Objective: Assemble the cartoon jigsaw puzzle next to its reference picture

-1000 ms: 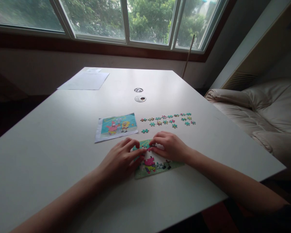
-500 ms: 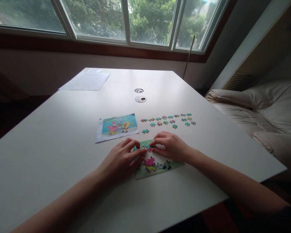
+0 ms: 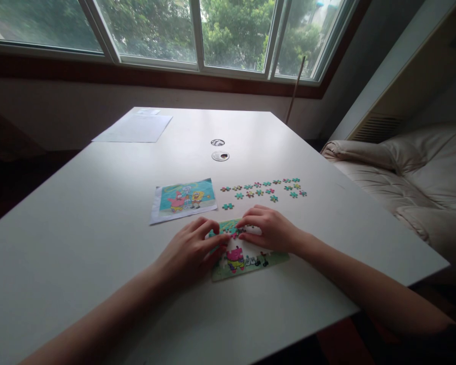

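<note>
A partly assembled jigsaw puzzle [image 3: 247,268] lies on the table before me, with a bare white area in its middle and a pink figure with yellow-green shorts at its lower left. My left hand [image 3: 197,243] rests on its left edge, fingers bent around that side, one fingertip at a small pink part. My right hand [image 3: 269,228] is over the upper right of the puzzle, with thumb and forefinger pinched near a small puzzle piece [image 3: 240,230], mostly hidden by the fingers. Both hands' fingertips are close together.
Several loose puzzle pieces [image 3: 259,192] lie in rows beyond my right hand. Left of them is a printed reference picture [image 3: 186,196] on paper. White sheets [image 3: 137,126] lie at the table's far left, and two round inserts [image 3: 220,156] sit in the tabletop. A sofa [image 3: 410,177] stands at right.
My right hand's fingers have shifted very slightly, and a bit more of the small piece by them shows. My left hand stays in place.
</note>
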### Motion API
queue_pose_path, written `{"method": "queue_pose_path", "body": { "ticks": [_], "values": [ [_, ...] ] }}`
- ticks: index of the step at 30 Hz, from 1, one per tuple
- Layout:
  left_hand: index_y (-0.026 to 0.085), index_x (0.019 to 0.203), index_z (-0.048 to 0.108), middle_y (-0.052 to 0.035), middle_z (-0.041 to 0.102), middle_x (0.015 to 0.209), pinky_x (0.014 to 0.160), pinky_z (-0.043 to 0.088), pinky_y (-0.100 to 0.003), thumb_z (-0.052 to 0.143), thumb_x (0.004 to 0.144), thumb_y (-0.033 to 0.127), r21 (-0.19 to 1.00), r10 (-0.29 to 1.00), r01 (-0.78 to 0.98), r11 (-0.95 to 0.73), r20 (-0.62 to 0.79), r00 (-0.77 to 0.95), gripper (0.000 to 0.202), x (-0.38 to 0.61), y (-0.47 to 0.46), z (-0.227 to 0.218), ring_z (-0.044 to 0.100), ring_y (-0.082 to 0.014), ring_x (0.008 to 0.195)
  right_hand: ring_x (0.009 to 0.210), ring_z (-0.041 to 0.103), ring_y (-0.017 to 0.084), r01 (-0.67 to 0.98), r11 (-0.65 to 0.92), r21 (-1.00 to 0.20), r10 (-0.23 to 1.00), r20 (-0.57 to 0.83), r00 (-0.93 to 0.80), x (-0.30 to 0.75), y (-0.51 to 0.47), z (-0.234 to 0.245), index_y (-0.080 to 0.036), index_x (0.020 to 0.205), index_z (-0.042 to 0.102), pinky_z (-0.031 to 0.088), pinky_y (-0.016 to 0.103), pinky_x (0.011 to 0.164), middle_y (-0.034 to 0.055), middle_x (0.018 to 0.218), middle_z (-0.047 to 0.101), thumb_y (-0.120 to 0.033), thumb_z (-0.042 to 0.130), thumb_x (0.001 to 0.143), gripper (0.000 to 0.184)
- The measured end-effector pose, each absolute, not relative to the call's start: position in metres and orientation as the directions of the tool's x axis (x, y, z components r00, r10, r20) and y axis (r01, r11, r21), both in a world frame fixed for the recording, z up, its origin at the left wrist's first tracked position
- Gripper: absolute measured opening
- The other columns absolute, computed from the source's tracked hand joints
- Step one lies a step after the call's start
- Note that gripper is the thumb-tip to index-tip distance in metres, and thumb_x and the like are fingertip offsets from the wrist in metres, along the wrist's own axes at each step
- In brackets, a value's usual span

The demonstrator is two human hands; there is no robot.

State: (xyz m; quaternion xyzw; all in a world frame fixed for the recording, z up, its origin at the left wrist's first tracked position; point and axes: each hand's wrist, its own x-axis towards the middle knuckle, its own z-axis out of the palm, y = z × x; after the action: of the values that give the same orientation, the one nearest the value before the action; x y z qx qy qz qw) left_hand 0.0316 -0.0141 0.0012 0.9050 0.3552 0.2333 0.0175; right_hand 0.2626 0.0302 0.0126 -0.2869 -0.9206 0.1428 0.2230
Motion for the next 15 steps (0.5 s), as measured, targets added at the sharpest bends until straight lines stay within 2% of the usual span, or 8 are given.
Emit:
{"method": "queue_pose_path", "body": {
  "ticks": [5,15],
  "values": [
    [0.024,0.105,0.065,-0.0069,0.057,0.091,0.072,0.048,-0.033,0.05,0.089,0.021,0.209,0.649,0.625,-0.752,0.404,0.645,0.022,0.0317,-0.0144,0.0006,0.052,-0.0193,0.084,0.083,0.058,0.016,0.491,0.767,-0.413,0.627,0.318,-0.712,0.2572,0.0274,0.0093,-0.017,0.086,0.067,0.047,0.028,0.075,0.006,0.085,0.065,-0.03,0.064,0.081,0.015],
    [0.02,0.097,0.067,-0.0074,0.06,0.088,0.069,0.049,-0.033,0.049,0.088,0.019,0.189,0.657,0.665,-0.722,0.487,0.575,0.02,0.0317,-0.0113,0.0013,0.053,-0.0196,0.081,0.084,0.057,0.016,0.433,0.69,-0.58,0.646,0.224,-0.73,0.2568,0.0303,0.0092,-0.019,0.088,0.07,0.046,0.028,0.078,0.0043,0.083,0.064,-0.026,0.068,0.079,0.011]
  ]
}}
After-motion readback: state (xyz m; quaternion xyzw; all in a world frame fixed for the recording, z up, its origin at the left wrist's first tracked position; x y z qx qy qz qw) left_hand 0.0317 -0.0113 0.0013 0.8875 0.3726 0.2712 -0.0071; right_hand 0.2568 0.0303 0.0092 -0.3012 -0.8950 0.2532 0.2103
